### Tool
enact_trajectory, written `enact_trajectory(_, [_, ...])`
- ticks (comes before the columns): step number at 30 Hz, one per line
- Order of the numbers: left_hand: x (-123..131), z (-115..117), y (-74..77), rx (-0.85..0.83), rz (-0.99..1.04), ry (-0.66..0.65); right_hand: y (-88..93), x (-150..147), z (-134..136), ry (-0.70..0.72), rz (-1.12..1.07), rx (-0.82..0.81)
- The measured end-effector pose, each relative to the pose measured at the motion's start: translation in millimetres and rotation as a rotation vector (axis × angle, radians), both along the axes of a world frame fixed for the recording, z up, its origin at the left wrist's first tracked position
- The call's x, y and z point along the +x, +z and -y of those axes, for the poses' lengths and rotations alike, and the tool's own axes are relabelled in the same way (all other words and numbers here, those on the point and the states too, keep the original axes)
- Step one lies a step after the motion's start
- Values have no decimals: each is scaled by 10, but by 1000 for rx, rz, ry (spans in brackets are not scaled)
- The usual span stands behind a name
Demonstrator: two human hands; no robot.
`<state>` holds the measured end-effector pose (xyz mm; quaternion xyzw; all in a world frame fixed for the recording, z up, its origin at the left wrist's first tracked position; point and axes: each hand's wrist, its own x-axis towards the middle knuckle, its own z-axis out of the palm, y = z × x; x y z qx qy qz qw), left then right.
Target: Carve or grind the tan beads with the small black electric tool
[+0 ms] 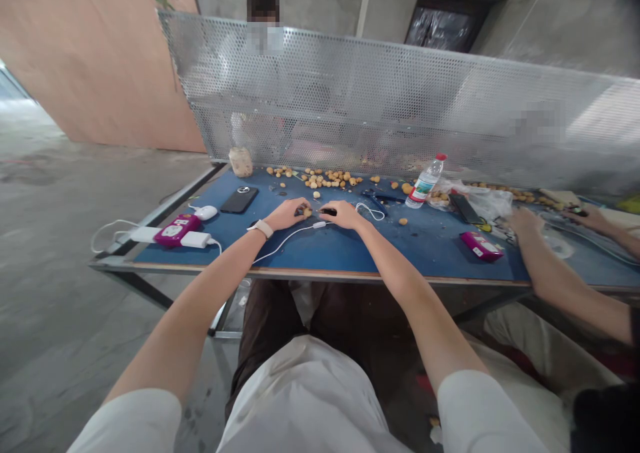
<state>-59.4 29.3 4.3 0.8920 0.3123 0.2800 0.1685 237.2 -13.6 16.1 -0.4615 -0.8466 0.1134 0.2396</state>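
Observation:
My left hand [289, 214], with a pale band on its wrist, is closed at the middle of the blue tabletop. Its fingertips hold a small round tan fruit [307, 212], which looks like a longan. My right hand [346, 214] faces it a short gap away, fingers curled round a dark patch; whether this is a small tool or shadow I cannot make out. A thin white cable [287, 238] runs below both hands, and its loop lies right of my right hand. Just beyond the hands sits a single pale round piece [317, 194].
Loose tan fruits [333, 178] line the back by a perforated metal screen [320, 100]. Left are a phone [239, 200] and a purple pack [177, 230]. Right stand a water bottle [425, 183], a plastic bag [487, 200] and another purple pack [481, 246]. A co-worker's hands [525, 225] work there.

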Motion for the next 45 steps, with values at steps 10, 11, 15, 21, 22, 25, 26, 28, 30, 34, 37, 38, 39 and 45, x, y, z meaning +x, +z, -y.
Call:
enact_trajectory(10, [3,-51,-54,53,-3,-27,-15,18,-22,11,-10,-9])
enact_trajectory(11, [1,-57,-59,60,-5,-33,-16,22,-25,8,-8,-10])
enact_trajectory(15, [-1,-67,-63,72,-18,-42,-10,31,-25,14,-2,-13])
enact_trajectory(21, [3,-60,-50,75,-50,-32,6,17,0,23,9,-10])
enact_trajectory(22, [3,-58,-46,75,-62,-29,10,12,4,25,11,-9])
enact_trajectory(25, [2,-46,-31,81,-92,-23,22,-4,15,34,19,-10])
enact_trajectory(26, [3,-40,-26,81,-99,-23,27,-8,19,37,21,-10])
enact_trajectory(28, [7,-26,-15,80,-106,-24,34,-15,27,36,22,-7])
enact_trajectory(30, [13,-10,-5,79,-100,-28,38,-19,32,27,18,-2])
enact_trajectory(34, [24,14,11,70,-80,-52,39,-19,34,34,18,-13])
enact_trajectory(37, [26,25,22,65,-78,-42,39,-15,32,30,16,-9])
enact_trajectory(38, [27,29,26,64,-76,-35,40,-13,32,27,15,-9])
enact_trajectory(39, [27,33,30,63,-74,-29,41,-11,33,27,15,-12])
enact_trajectory(45, [31,33,34,59,-68,-20,42,-5,43,34,11,-18])
